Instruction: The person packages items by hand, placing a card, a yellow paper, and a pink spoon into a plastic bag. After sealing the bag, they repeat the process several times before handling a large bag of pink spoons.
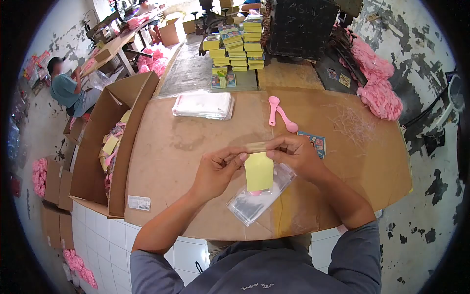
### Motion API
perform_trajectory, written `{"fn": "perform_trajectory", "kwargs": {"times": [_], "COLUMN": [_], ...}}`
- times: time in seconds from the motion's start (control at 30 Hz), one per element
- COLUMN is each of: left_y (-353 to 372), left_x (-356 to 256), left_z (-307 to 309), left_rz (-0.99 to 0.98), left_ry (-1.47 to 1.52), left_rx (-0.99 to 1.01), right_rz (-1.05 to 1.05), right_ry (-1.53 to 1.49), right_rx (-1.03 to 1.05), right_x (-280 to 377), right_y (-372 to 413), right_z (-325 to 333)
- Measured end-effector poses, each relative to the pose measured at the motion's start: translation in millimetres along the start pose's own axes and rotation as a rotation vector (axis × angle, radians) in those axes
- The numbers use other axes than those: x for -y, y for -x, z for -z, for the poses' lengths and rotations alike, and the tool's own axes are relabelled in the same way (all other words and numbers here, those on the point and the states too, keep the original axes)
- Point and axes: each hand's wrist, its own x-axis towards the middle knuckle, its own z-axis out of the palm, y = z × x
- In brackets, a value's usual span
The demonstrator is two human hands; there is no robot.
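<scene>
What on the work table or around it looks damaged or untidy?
The right wall looks damaged: its paint is flaking in patches. Thin strands lie scattered on the cardboard's right side, looking untidy.

A person (65, 88) in a teal shirt sits near a long wooden bench (119, 43); a peeling wall (404, 36) flanks a chalk-marked black cabinet (301, 32).

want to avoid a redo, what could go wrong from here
The left hand and right hand pinch the yellow card only near its top, so it might crease or slip there. It hangs over loose clear bags, which could get dragged along. The blue card lies right by the right hand, so a small sideways move might knock it.
</scene>
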Motion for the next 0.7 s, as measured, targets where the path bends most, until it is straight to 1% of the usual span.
{"fn": "perform_trajectory", "kwargs": {"times": [0.17, 0.27, 0.37, 0.47, 0.57, 0.63, 0.7], "left_y": [-0.3, -1.5, -0.1, -3.3, -3.1, -3.7, -3.8], "left_x": [4.1, 4.4, 4.4, 7.2, 6.3, 6.8, 6.8], "left_z": [2.4, 4.6, 7.1, 12.3, 10.7, 8.2, 7.0], "left_rz": [-0.063, -0.029, -0.112, -0.061, 0.015, 0.029, 0.052], "left_ry": [-0.009, -0.011, -0.02, 0.297, 0.202, 0.121, 0.083], "left_rx": [0.026, 0.051, 0.091, 0.119, 0.089, 0.081, 0.077], "right_rz": [0.074, 0.101, 0.098, 0.099, 0.074, 0.089, 0.088], "right_ry": [0.037, 0.093, 0.121, 0.112, 0.112, 0.156, 0.121], "right_rx": [0.019, 0.045, 0.076, 0.101, 0.093, 0.096, 0.105], "right_x": [-3.1, 5.7, 8.6, 5.9, 8.2, 10.1, 1.6], "right_y": [-0.5, 0.9, 0.8, 0.1, 1.1, 1.6, 0.4], "right_z": [6.5, 9.2, 15.7, 19.8, 18.0, 16.0, 17.8]}}
